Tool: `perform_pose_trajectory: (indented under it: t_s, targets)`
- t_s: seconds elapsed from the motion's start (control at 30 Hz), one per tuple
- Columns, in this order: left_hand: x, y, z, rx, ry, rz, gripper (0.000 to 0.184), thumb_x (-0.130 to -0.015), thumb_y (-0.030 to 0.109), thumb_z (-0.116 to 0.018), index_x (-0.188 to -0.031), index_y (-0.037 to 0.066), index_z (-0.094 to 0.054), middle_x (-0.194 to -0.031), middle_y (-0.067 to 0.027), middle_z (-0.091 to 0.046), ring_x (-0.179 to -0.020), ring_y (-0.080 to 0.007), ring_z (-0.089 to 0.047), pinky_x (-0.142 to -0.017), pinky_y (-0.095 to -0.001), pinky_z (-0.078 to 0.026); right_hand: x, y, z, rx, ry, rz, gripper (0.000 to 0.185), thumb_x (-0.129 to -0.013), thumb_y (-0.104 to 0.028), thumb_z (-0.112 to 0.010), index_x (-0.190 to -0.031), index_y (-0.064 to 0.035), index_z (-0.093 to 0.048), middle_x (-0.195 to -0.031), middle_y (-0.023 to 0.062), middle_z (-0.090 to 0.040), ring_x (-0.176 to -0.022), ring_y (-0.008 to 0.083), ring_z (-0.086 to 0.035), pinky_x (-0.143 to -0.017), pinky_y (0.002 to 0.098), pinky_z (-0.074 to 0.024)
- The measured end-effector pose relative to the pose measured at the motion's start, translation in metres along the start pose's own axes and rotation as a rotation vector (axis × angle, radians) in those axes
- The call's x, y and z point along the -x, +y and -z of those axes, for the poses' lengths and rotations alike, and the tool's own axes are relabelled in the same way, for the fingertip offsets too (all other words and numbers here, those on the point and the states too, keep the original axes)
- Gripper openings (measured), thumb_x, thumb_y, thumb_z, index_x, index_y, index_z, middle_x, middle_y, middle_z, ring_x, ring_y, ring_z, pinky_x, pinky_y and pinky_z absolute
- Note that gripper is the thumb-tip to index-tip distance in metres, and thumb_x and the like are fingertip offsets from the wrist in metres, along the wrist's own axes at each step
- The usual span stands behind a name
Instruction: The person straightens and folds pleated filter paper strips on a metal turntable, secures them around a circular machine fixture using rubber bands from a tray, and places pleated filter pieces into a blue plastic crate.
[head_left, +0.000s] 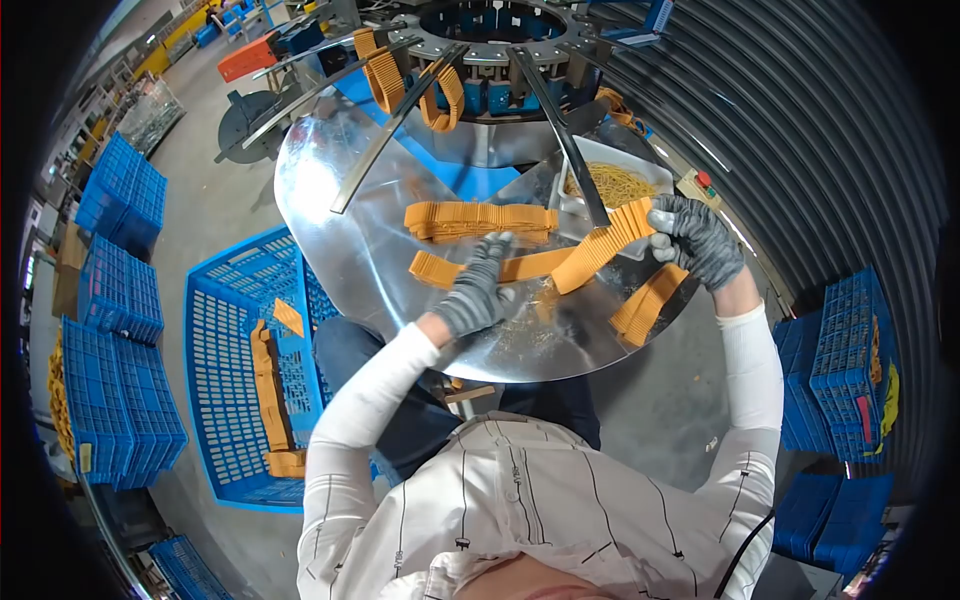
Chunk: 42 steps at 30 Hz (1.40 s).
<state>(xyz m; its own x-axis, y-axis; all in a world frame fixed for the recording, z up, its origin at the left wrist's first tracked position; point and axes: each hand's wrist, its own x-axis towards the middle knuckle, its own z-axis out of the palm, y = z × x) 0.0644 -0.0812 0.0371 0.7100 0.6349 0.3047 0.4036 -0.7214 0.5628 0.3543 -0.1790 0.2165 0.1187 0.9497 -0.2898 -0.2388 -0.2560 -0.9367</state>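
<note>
My right hand, in a striped grey glove, pinches the upper end of an orange ribbed strip at the right of the shiny metal table. The strip slants down toward another orange band lying flat. Across that band rests my left hand, gloved too, its fingers stretched out and slightly blurred. Just beyond its fingertips lies a stacked bundle of orange ribbed strips. A shorter folded orange piece sits at the table's right edge, below my right hand.
Metal arms reach out over the table from a round machine; orange loops hang on some. A white tray holds thin yellow strands. At my left stands a blue crate with orange strips inside. More blue crates are stacked right.
</note>
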Motion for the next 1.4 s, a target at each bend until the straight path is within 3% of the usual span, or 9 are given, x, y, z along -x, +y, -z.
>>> perform_pose_trajectory:
  t_s: [0.13,0.3,0.37,0.53,0.63,0.77,0.8,1.07,1.4]
  targets:
    - [-0.020,0.014,-0.060,0.188,-0.013,0.022,0.081,-0.073,0.008,-0.065,-0.139,0.002,-0.019,-0.133,-0.0175,-0.036,-0.123,-0.0312,-0.038,-0.101,-0.0356,-0.034,0.046,-0.027,-0.019,-0.014,-0.043,0.019,0.020,-0.081,-0.012,-0.064,-0.098,-0.0026,-0.058,-0.070,0.0021,-0.059,-0.054,0.0073,-0.056,-0.047,0.0193,-0.0484]
    - [-0.032,0.053,-0.063,1.371,-0.368,0.319,0.068,-0.081,0.011,-0.063,-0.138,0.013,-0.027,-0.095,-0.0029,-0.051,-0.074,-0.0121,-0.051,-0.069,-0.0264,-0.048,0.093,-0.058,-0.037,-0.047,0.014,0.178,0.022,-0.080,-0.008,-0.065,-0.100,-0.0004,-0.059,-0.069,0.0048,-0.060,-0.055,0.0095,-0.057,-0.047,0.0185,-0.0474]
    - [-0.032,0.062,-0.053,1.706,-0.617,0.531,0.056,-0.083,0.009,-0.062,-0.133,0.013,-0.038,-0.092,-0.0012,-0.053,-0.073,-0.0103,-0.052,-0.066,-0.0230,-0.048,0.104,-0.067,-0.037,0.010,0.054,0.187,0.025,-0.079,-0.010,-0.066,-0.102,-0.0008,-0.059,-0.072,0.0046,-0.061,-0.057,0.0086,-0.058,-0.048,0.0180,-0.0488]
    - [-0.020,0.102,-0.018,1.879,-0.530,0.368,0.045,-0.079,0.008,-0.062,-0.121,0.002,-0.047,-0.106,-0.0066,-0.058,-0.084,-0.0129,-0.061,-0.073,-0.0217,-0.051,0.115,-0.066,-0.037,0.001,0.089,0.237,0.024,-0.080,-0.014,-0.064,-0.100,-0.0008,-0.058,-0.070,0.0033,-0.056,-0.054,0.0063,-0.049,-0.048,0.0193,-0.0430]
    - [-0.015,0.087,-0.020,2.179,-0.797,0.181,0.039,-0.078,0.005,-0.064,-0.116,0.005,-0.053,-0.103,-0.0037,-0.059,-0.093,-0.0110,-0.055,-0.071,-0.0268,-0.048,0.119,-0.064,-0.035,-0.023,0.086,0.249,0.024,-0.081,-0.013,-0.063,-0.100,-0.0003,-0.057,-0.070,0.0021,-0.054,-0.053,0.0055,-0.045,-0.048,0.0194,-0.0393]
    - [0.011,0.062,-0.024,1.231,-0.781,0.120,0.053,-0.078,0.019,-0.066,-0.123,0.002,-0.045,-0.104,-0.0080,-0.061,-0.088,-0.0156,-0.061,-0.077,-0.0269,-0.050,0.121,-0.059,-0.024,-0.061,0.087,0.280,0.027,-0.081,-0.017,-0.065,-0.101,-0.0003,-0.058,-0.068,-0.0002,-0.054,-0.056,0.0051,-0.049,-0.051,0.0171,-0.0439]
    - [0.016,0.065,-0.025,1.183,-0.653,0.008,0.049,-0.081,0.017,-0.063,-0.123,0.002,-0.043,-0.099,-0.0097,-0.062,-0.088,-0.0173,-0.061,-0.077,-0.0291,-0.051,0.120,-0.055,-0.019,-0.069,0.081,0.280,0.027,-0.081,-0.017,-0.065,-0.101,-0.0003,-0.058,-0.068,-0.0002,-0.054,-0.057,0.0052,-0.049,-0.051,0.0171,-0.0440]
    - [0.034,0.035,0.010,1.741,-0.066,0.650,0.026,-0.086,0.015,-0.058,-0.108,0.003,-0.051,-0.084,-0.0097,-0.061,-0.060,-0.0110,-0.058,-0.045,-0.0168,-0.046,0.113,-0.008,0.023,-0.222,0.151,0.240,0.024,-0.083,-0.015,-0.061,-0.102,-0.0022,-0.054,-0.070,-0.0014,-0.047,-0.060,0.0060,-0.043,-0.050,0.0190,-0.0385]
    - [0.010,-0.005,0.031,0.901,0.305,0.570,0.009,-0.078,0.001,-0.064,-0.085,0.001,-0.058,-0.079,-0.0042,-0.063,-0.066,-0.0115,-0.060,-0.061,-0.0227,-0.051,0.075,0.056,0.032,-0.311,0.170,0.062,0.014,-0.083,-0.009,-0.062,-0.096,-0.0067,-0.058,-0.074,-0.0007,-0.057,-0.059,0.0090,-0.053,-0.050,0.0217,-0.0430]
